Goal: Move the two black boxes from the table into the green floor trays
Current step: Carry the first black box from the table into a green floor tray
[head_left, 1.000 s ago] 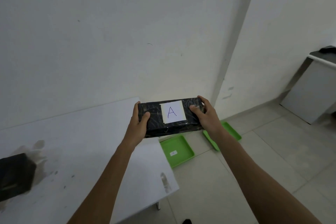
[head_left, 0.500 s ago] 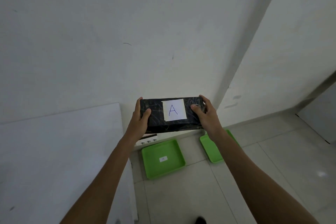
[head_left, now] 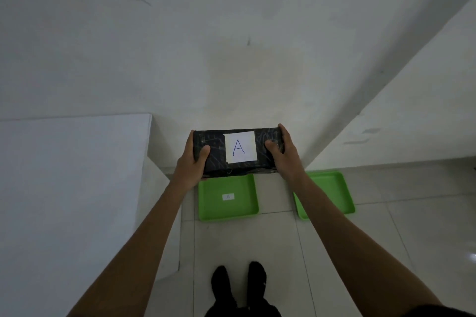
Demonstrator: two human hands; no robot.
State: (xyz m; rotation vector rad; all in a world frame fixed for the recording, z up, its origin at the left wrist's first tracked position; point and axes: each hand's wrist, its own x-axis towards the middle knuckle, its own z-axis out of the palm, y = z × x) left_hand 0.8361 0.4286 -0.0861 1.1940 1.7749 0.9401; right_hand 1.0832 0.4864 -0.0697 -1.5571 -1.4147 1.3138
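A black box (head_left: pixel 217 154) with a white label marked A is held in the air in front of me. My left hand (head_left: pixel 192 165) grips its left end and my right hand (head_left: pixel 283 156) grips its right end. Below it on the floor lie two green trays. The left green tray (head_left: pixel 228 210) carries a small white label marked A and lies directly under the box. The right green tray (head_left: pixel 332 190) is partly hidden by my right forearm. The second black box is out of view.
The white table (head_left: pixel 74 175) fills the left side, its corner close to my left arm. A white wall stands right behind the trays. My two feet in black socks (head_left: pixel 238 283) stand on the pale tiled floor in front of the trays.
My view has swung right and down, away from the table. The box, still held in both hands, now hangs over the left tray, and my feet have come into view.
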